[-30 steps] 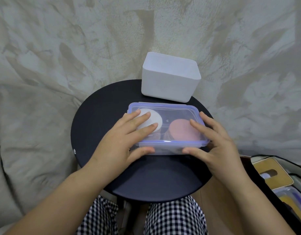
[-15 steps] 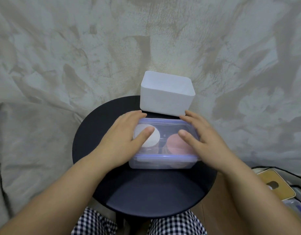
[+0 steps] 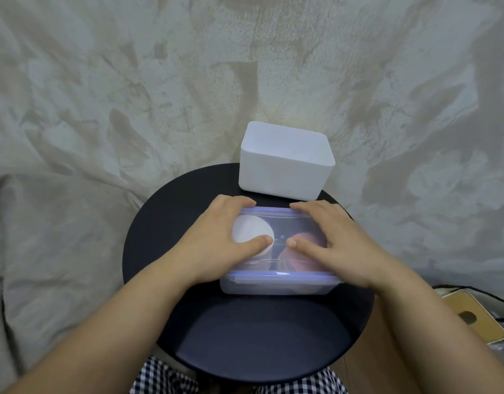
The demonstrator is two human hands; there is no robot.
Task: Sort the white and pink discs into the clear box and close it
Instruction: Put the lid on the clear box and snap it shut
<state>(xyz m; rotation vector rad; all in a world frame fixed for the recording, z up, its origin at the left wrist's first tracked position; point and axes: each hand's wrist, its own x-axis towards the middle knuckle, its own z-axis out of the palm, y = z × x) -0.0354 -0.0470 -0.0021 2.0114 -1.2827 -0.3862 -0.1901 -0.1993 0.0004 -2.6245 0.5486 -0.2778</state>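
The clear box (image 3: 275, 288) sits in the middle of the round black table (image 3: 259, 339) with its blue-rimmed lid (image 3: 279, 221) on top. Through the lid a white disc (image 3: 249, 228) shows on the left and a pink disc (image 3: 312, 237) on the right. My left hand (image 3: 216, 241) lies flat over the left half of the lid, fingers along the far rim, thumb on the lid. Over the right half my right hand (image 3: 337, 244) mirrors it. Both press down on the lid.
A white open bin (image 3: 285, 166) stands right behind the box at the table's far edge. A crumpled pale cloth (image 3: 103, 109) covers the surroundings. A tan board and other items (image 3: 472, 314) lie low at the right. Checkered trousers (image 3: 165, 379) show below.
Both hands have slid from the box's near edge across the lid to its far rim. The view has tilted, so the box sits lower in the frame.
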